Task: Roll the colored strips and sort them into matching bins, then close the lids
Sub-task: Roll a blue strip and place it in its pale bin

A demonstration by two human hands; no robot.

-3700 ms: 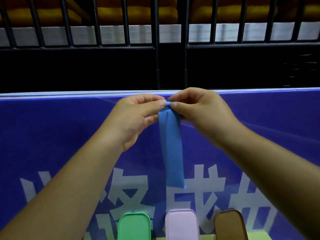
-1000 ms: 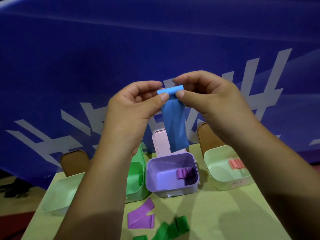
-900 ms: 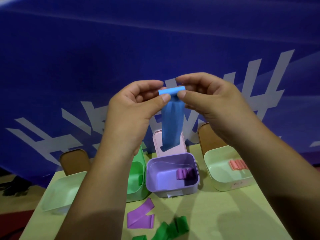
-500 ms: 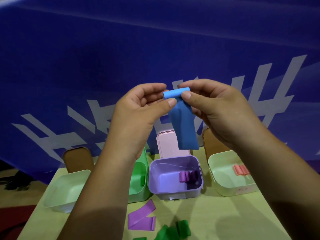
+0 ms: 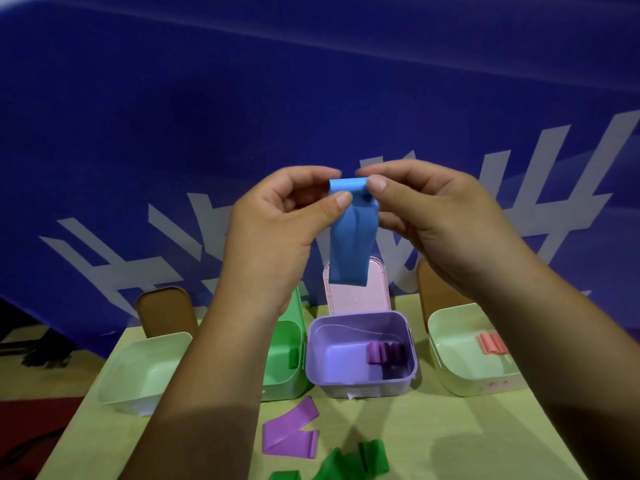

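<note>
A blue strip (image 5: 351, 247) hangs in the air above the bins, its top end rolled into a small tube. My left hand (image 5: 277, 230) pinches the left end of that roll, and my right hand (image 5: 436, 220) pinches the right end. Below stand a purple bin (image 5: 322, 358) holding purple rolls (image 5: 382, 353), a green bin (image 5: 284, 375) partly behind my left arm, a pale green bin (image 5: 138, 372) at the left, and another pale green bin (image 5: 446, 362) at the right holding pink rolls (image 5: 490, 342).
A loose purple strip (image 5: 289, 434) and green strips (image 5: 353, 462) lie on the yellow-green table (image 5: 467, 438) in front of the bins. The bins' lids stand open: pink lid (image 5: 356, 296), brown lid (image 5: 166, 311) at left. A blue banner (image 5: 207, 98) fills the background.
The rolled top of the blue strip has grown thicker and the hanging tail has shortened. Earlier the view pointed higher, away from the table; it has since dropped to show the bins.
</note>
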